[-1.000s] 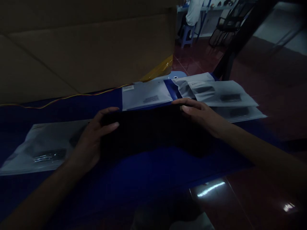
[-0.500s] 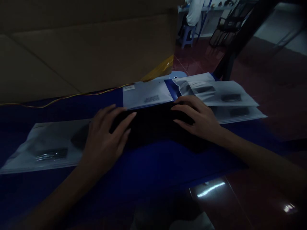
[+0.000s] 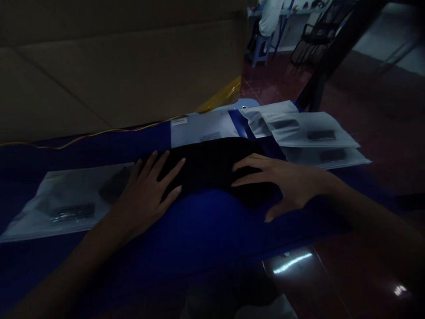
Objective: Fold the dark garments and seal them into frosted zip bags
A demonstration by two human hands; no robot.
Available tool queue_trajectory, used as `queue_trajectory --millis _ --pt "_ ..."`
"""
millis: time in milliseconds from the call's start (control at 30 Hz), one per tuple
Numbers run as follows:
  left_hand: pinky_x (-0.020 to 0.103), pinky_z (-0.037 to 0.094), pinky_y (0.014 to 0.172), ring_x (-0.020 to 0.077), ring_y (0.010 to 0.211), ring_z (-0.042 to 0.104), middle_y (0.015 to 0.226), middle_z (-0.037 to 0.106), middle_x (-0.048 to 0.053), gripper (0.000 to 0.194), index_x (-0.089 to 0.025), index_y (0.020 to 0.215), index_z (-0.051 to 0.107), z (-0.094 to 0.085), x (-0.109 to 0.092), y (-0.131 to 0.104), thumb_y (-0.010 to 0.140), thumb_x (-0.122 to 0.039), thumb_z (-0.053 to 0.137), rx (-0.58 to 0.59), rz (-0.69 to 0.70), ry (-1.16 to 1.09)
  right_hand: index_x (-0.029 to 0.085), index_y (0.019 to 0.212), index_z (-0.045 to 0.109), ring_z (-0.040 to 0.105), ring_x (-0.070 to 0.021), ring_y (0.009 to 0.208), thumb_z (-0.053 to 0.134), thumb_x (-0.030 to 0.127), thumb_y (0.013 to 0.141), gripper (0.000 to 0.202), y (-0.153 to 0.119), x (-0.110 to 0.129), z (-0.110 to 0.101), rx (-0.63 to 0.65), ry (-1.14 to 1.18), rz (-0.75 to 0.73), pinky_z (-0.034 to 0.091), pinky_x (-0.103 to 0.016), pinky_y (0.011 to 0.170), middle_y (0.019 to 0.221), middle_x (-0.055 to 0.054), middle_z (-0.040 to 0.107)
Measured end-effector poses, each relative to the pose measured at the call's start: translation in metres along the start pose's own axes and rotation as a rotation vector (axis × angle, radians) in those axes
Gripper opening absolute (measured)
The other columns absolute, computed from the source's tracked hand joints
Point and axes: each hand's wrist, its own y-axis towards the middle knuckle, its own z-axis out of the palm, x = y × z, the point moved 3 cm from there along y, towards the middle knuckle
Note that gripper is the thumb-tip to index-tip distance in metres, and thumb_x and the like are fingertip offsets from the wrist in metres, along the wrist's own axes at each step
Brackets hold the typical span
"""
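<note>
A black piece, apparently cloth and curved like an arch, [image 3: 209, 161] lies on the blue table surface [image 3: 206, 235]; its kind is too dark to make out. My left hand [image 3: 149, 190] rests on its left end, fingers spread flat. Over its right end is my right hand [image 3: 282, 179], fingers apart and the thumb off to the near side. Just behind the black piece, a white plastic bag with a label [image 3: 199, 128] is partly covered by it. Left of my left hand lies another frosted bag [image 3: 76, 199] with something dark inside.
More frosted bags [image 3: 312, 128] overlap at the right. A large cardboard box [image 3: 126, 75] stands along the back, with yellow tape [image 3: 221, 95] at its corner and a thin cable [image 3: 116, 130] before it. Beyond are a dark post [image 3: 332, 62], a chair [image 3: 320, 33] and a seated person [image 3: 269, 17].
The black piece's far edge has shifted back over the white bag and now bows outward. My left fingers have flattened and spread; my right hand has moved nearer, its thumb swung away.
</note>
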Motion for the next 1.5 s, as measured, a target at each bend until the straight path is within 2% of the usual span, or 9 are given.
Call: queue_trajectory --millis 200,433,600,833,1000,1167,1267,1333,1500 --pt "0.071 0.022 0.127 0.0420 0.165 0.015 0.180 0.017 0.008 0.063 -0.040 0.171 0.015 0.002 0.002 0.001 0.111 -0.055 0.028 0.003 -0.005 -0.009 0.026 0.146 0.062 0.056 -0.0301 0.138 0.070 0.011 0.075 0.073 0.000 -0.001 0.000 -0.104 -0.060 0.002 0.054 -0.048 0.108 0.154 -0.011 0.055" --pt "0.072 0.019 0.127 0.0432 0.165 0.012 0.181 0.012 0.008 0.064 -0.041 0.171 0.011 0.002 0.001 -0.001 0.112 -0.053 0.031 -0.005 0.033 -0.008 0.025 0.118 0.070 0.074 -0.0214 0.098 0.063 0.013 0.084 0.037 0.000 0.005 -0.013 -0.421 -0.019 0.090 0.060 -0.035 0.085 0.112 -0.004 0.075" --pt "0.076 0.015 0.126 0.0450 0.165 0.006 0.182 -0.002 0.002 0.065 -0.049 0.169 0.010 -0.005 -0.008 -0.003 0.111 -0.049 0.039 0.036 0.126 -0.022 0.026 0.111 0.072 0.067 -0.0144 0.067 0.066 0.035 0.100 0.016 -0.003 0.004 -0.020 -0.571 0.136 0.253 0.051 -0.029 0.061 0.085 0.002 0.074" --pt "0.080 0.014 0.124 0.0457 0.164 0.011 0.181 0.005 0.003 0.067 -0.049 0.168 0.018 -0.015 -0.027 -0.006 0.108 -0.051 0.047 0.074 0.304 -0.092 0.025 0.117 0.066 0.074 -0.0239 0.082 0.068 0.040 0.100 0.022 -0.004 -0.013 -0.011 -0.761 -0.074 0.467 0.055 -0.038 0.071 0.096 -0.004 0.078" --pt "0.079 0.015 0.124 0.0475 0.163 0.016 0.181 0.010 0.004 0.070 -0.048 0.169 0.019 -0.019 -0.029 -0.006 0.107 -0.050 0.052 0.072 0.276 -0.101 0.026 0.100 0.067 0.070 -0.0254 0.086 0.067 0.037 0.102 0.012 0.001 -0.013 -0.002 -0.724 -0.439 0.400 0.055 -0.040 0.072 0.099 -0.006 0.077" --pt "0.078 0.011 0.125 0.0467 0.164 0.013 0.182 0.005 0.001 0.072 -0.053 0.168 0.016 -0.018 -0.029 -0.006 0.105 -0.054 0.052 0.085 0.242 -0.092 0.021 0.088 0.073 0.069 -0.0224 0.083 0.056 0.039 0.108 0.032 0.005 -0.002 0.004 -0.637 -0.527 0.284 0.054 -0.038 0.074 0.095 -0.007 0.078" --pt "0.077 0.007 0.126 0.0451 0.164 0.013 0.181 0.007 0.000 0.072 -0.052 0.168 0.017 -0.018 -0.029 -0.006 0.104 -0.055 0.052 0.086 0.234 -0.083 0.017 0.112 0.076 0.073 -0.0253 0.092 0.050 0.042 0.108 0.036 0.006 0.005 0.008 -0.592 -0.412 0.261 0.056 -0.041 0.082 0.108 -0.011 0.080" --pt "0.078 0.008 0.125 0.0462 0.164 0.014 0.181 0.011 0.003 0.073 -0.049 0.169 0.018 -0.019 -0.030 -0.005 0.105 -0.054 0.052 0.080 0.249 -0.079 0.015 0.138 0.066 0.070 -0.0314 0.118 0.052 0.047 0.106 0.047 0.007 0.012 0.010 -0.599 -0.418 0.170 0.055 -0.046 0.099 0.131 -0.015 0.074" --pt "0.081 0.013 0.123 0.0481 0.161 0.020 0.179 0.020 0.005 0.073 -0.045 0.170 0.013 -0.017 -0.031 -0.005 0.106 -0.057 0.048 0.066 0.262 -0.081 0.025 0.165 0.038 0.020 -0.0331 0.165 0.050 0.047 0.110 0.061 0.017 0.019 0.025 -0.305 -0.446 -0.046 0.024 -0.061 0.130 0.177 -0.015 0.024"
